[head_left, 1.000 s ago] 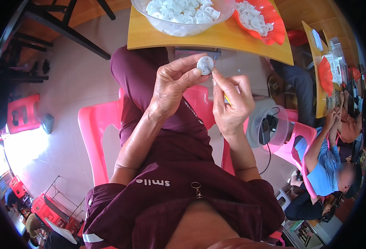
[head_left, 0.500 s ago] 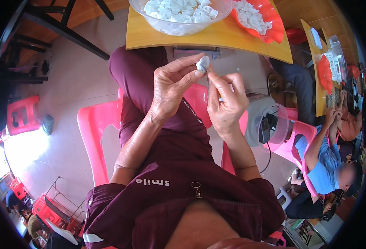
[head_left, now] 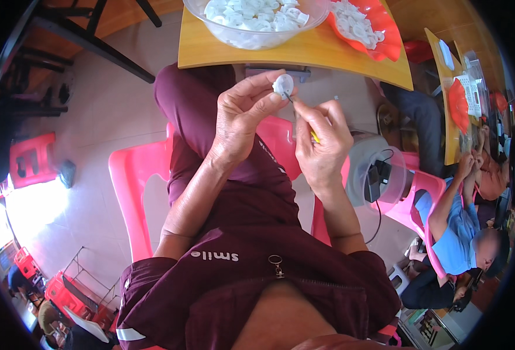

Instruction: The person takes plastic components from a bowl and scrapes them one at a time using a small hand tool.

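Observation:
Between the thumb and fingers of my left hand (head_left: 240, 114) is a small round white plastic part (head_left: 282, 86), its disc face turned partly up. My right hand (head_left: 323, 140) grips a thin hand tool with a dark metal tip (head_left: 288, 98) and a yellow handle (head_left: 315, 136), most of which the fingers hide. The tip meets the lower edge of the white part, though the exact contact is too small to tell. Both hands are raised above my lap, just short of the table edge.
Ahead, a yellow wooden table (head_left: 292, 57) bears a clear bowl (head_left: 251, 39) and a red scalloped tray (head_left: 389, 46), both holding many white parts. A clear container (head_left: 393, 189) with a black adapter is at my right. Farther right, a person in blue (head_left: 457, 239) sits on a pink chair.
The white part has tilted so more of its round face shows. My right hand has shifted slightly right and down, and the tool's yellow handle now shows.

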A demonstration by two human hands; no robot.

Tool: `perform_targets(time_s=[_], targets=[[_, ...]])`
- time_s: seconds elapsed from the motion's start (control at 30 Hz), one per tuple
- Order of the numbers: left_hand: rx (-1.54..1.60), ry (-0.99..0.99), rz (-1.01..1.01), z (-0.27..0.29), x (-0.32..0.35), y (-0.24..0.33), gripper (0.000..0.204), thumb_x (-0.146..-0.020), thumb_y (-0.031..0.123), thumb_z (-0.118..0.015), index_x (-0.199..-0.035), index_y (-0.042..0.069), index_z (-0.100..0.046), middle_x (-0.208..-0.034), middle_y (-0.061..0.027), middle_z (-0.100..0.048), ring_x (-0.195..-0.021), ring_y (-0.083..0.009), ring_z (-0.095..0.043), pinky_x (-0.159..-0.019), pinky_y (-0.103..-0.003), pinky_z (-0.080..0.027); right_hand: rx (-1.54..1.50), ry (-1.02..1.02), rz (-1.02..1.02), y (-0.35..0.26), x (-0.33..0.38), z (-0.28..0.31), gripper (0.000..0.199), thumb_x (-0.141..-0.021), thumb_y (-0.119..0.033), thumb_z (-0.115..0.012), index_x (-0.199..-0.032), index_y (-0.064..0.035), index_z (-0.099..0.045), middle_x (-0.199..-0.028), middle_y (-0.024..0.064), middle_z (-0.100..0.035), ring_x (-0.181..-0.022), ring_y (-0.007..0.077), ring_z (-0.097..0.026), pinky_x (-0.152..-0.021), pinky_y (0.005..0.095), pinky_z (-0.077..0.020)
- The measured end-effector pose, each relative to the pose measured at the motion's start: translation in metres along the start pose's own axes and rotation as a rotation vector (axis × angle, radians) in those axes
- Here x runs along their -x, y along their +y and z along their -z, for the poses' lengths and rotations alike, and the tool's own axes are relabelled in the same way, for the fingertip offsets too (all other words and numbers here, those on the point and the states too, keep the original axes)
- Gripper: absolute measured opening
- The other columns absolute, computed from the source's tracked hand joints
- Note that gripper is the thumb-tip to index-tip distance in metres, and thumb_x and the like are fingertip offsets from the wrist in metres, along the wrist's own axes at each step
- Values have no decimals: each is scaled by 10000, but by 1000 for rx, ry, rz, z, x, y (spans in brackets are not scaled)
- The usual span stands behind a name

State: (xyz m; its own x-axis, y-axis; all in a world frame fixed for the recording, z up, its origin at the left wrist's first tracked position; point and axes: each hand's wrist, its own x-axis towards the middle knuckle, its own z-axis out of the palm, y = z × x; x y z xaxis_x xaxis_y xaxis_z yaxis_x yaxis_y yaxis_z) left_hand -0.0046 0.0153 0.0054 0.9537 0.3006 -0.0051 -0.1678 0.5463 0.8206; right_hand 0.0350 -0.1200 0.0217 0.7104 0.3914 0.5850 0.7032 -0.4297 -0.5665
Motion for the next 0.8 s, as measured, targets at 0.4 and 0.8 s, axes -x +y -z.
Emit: perform_targets(time_s=[0.4,0.8], targets=[[303,-144,106,-5,2,6,394,-847,-12,-580,-1232,18,-503,-1159,-125,-587,-1097,-210,-557,-968,-356,-448,-69,68,41,-2,-2,1,377,-708,63,-696,-1038,-120,-694,-715,32,-451,-502,114,-490,-438,262,-392],[192,-91,57,-11,5,9,387,-832,-66,-514,-1209,17,-477,-1203,-203,-544,-1114,-279,-556,-974,-403,-450,-32,83,87,1,3,-5,474,-643,108,-670,-1054,-127,-692,-706,20,-451,-487,116,-490,-419,270,-389]])
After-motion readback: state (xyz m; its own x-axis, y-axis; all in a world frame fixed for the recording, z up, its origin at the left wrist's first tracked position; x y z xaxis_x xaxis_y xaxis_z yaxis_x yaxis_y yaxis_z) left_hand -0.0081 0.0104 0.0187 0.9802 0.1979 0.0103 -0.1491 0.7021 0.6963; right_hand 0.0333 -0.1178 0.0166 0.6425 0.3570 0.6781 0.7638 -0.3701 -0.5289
